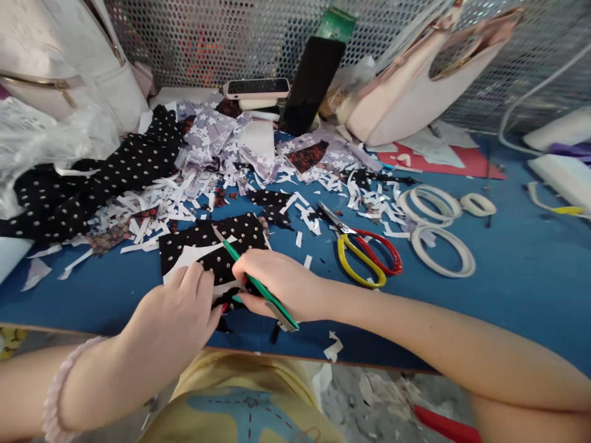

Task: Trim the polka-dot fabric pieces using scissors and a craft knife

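My left hand (178,307) pressed flat on the dotted fabric piece (240,234), just left of the scissors (364,252); right hand (281,286) gripped the green cutter (233,253) pen-style. Fabric looked light, limp & prone to creep, so best pinned close to the blade. Counted: 1 cutter, 1 scissors, approx. 4 tape rings (443,252) right of scissors.

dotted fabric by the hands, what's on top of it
A white paper shape lies on the dotted fabric, the green knife's blade over both. The left hand presses the near edge; the right hand grips the knife. Anything beneath the hands is hidden.
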`<state>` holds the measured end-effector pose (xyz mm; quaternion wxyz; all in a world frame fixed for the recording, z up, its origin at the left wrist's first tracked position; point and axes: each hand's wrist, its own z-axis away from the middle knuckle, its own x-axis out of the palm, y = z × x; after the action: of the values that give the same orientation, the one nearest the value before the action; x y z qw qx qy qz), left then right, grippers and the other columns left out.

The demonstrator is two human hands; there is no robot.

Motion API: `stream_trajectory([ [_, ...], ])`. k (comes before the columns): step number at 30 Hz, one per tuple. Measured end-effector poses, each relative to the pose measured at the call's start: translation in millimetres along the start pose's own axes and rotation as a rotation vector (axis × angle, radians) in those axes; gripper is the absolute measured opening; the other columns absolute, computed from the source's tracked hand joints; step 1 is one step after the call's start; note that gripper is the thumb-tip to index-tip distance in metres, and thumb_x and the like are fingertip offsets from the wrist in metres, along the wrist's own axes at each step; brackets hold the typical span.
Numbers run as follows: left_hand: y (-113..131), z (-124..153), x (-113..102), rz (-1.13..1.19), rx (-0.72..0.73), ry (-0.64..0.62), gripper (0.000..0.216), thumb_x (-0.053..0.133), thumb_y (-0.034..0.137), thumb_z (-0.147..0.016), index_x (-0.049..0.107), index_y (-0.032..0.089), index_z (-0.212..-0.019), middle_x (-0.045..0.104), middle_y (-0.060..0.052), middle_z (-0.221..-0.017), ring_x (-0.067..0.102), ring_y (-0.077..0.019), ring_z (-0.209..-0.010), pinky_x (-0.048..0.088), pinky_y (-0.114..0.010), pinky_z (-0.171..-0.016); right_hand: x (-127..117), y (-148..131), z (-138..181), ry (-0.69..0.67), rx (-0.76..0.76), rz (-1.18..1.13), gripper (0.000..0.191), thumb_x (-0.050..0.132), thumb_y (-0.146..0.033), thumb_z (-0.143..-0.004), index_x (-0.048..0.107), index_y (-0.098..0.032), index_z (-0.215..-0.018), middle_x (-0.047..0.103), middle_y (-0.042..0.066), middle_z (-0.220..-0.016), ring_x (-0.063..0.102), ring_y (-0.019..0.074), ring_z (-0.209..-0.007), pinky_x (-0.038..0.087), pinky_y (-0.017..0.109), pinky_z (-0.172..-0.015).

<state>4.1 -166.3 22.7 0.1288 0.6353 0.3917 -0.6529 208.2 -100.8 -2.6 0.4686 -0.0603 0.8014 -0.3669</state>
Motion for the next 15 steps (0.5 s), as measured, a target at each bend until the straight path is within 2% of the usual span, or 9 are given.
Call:
stream_trajectory([
  [4,7.9,-2.7,-7.0,-0.022,0.019,-0.121,0.023,0.048,0.007,-0.082,0.062,0.016,-0.066,0.053,-0.01,-0.065,0.054,-0.0251,-0.063,0.035,-0.031,-0.044,6.3,4.6,-2.3,0.009,-0.047,-0.028,0.018,0.045,-0.01,-0.076,0.037,-0.023,-0.085,0.052,-0.002,-0.075,0.044,0.0138,-0.067,0.035,0.026,-0.064],
  [7,7.2,-3.7,-11.2,-0.036,0.043,-0.185,0.023,0.047,-0.002,-0.069,0.062,0.016,-0.066,0.055,-0.01,-0.067,0.054,-0.0251,-0.065,0.039,-0.031,-0.046,8.0,6.6,-1.4,0.02,-0.07,-0.06,0.021,0.043,-0.008,-0.072,0.036,-0.023,-0.085,0.052,-0.002,-0.076,0.042,0.0136,-0.066,0.033,0.026,-0.063],
  [9,4.8,-3.8,-12.5,-0.047,0.086,-0.199,0.024,0.048,-0.003,-0.065,0.064,0.015,-0.066,0.057,-0.011,-0.069,0.055,-0.0258,-0.067,0.043,-0.033,-0.05,9.6,6.0,-0.4,0.038,-0.061,-0.069,0.02,0.044,-0.009,-0.073,0.036,-0.023,-0.085,0.05,-0.003,-0.074,0.04,0.0133,-0.064,0.031,0.026,-0.062],
  [15,-0.4,-0.5,-8.7,-0.059,0.206,-0.159,0.02,0.052,0.0,-0.07,0.063,0.017,-0.067,0.059,-0.009,-0.074,0.055,-0.0256,-0.071,0.045,-0.036,-0.057,15.7,3.9,-0.6,0.077,-0.052,-0.061,0.018,0.045,-0.014,-0.077,0.033,-0.024,-0.084,0.044,-0.004,-0.069,0.036,0.0141,-0.063,0.027,0.027,-0.06],
])
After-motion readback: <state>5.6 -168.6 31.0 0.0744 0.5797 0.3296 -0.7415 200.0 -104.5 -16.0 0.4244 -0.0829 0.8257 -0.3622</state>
